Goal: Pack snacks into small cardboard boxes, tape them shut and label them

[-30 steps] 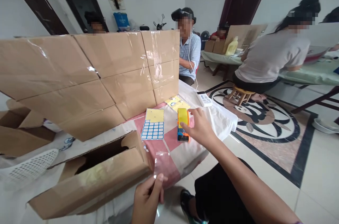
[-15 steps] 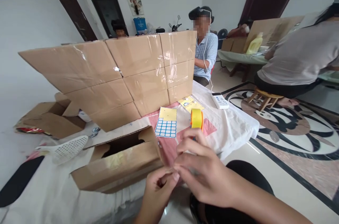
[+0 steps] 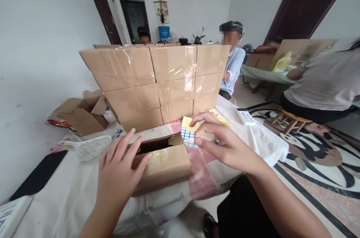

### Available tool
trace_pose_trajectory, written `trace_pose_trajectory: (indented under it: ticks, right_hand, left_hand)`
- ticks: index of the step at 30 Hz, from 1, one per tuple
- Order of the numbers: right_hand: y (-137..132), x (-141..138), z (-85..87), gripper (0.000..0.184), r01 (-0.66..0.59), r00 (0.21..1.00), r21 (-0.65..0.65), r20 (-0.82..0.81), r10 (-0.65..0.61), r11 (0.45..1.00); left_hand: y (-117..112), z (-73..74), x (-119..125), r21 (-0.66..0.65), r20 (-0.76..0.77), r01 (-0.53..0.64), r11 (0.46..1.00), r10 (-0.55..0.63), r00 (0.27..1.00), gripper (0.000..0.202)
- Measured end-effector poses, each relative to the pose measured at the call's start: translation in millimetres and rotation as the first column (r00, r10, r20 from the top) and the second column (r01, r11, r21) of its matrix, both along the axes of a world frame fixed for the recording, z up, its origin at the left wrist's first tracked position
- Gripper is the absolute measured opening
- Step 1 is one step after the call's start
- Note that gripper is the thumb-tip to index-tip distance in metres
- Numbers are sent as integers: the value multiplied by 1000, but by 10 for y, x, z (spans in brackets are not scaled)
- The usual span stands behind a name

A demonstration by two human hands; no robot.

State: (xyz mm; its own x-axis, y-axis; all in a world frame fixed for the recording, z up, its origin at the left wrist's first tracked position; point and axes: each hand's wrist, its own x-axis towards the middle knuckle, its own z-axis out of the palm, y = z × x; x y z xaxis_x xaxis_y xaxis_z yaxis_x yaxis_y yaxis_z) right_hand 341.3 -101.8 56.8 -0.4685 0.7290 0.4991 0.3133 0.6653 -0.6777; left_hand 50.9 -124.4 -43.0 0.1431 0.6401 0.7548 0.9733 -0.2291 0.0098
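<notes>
My left hand [image 3: 120, 170] is open, its fingers spread over the left end of a small cardboard box [image 3: 168, 163] with an open top. Whether they touch it I cannot tell. My right hand [image 3: 225, 142] is above the cloth, right of the box, with thumb and index tip brought together. Anything between them is too small to make out. Just beyond its fingertips lies a sheet of blue-framed labels [image 3: 187, 125] on yellow backing, partly covered by the hand. The yellow tape roll is mostly hidden behind that hand.
Stacked taped cartons [image 3: 174, 92] form a wall across the table. On the left lie a white perforated scoop [image 3: 94, 148], a black flat piece [image 3: 39, 174] and an opened carton [image 3: 81, 114]. A white device [image 3: 246, 117] with a cable sits right. Other people sit beyond.
My hands have parted from a shared pinch. The left has gone left and opened over the box; the right has risen toward the label sheet. The whole view has shifted.
</notes>
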Motion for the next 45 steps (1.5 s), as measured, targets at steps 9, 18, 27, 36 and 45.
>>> trace_pose_trajectory:
  ticks: [9, 18, 27, 36, 45]
  right_hand:
    - [322, -232, 21, 13, -290, 946, -446, 2, 325, 847]
    - [809, -506, -672, 10, 26, 971, -281, 234, 42, 959]
    - [787, -539, -623, 10, 35, 886, -251, 455, 86, 967]
    - [647, -439, -637, 75, 208, 829, 192, 486, -277, 959]
    - [-42, -101, -771, 73, -297, 777, 16, 585, 232, 955]
  left_hand:
    - [23, -320, -217, -361, -105, 151, 920, -201, 974, 49]
    - [10, -528, -188, -292, -272, 131, 948, -213, 938, 53]
    - [-42, -493, -142, -307, -263, 127, 943, -212, 941, 55]
    - [-21, -492, -124, -301, -236, 111, 947, -187, 954, 55]
    - [-6, -474, -151, -283, -307, 91, 955, -180, 935, 56]
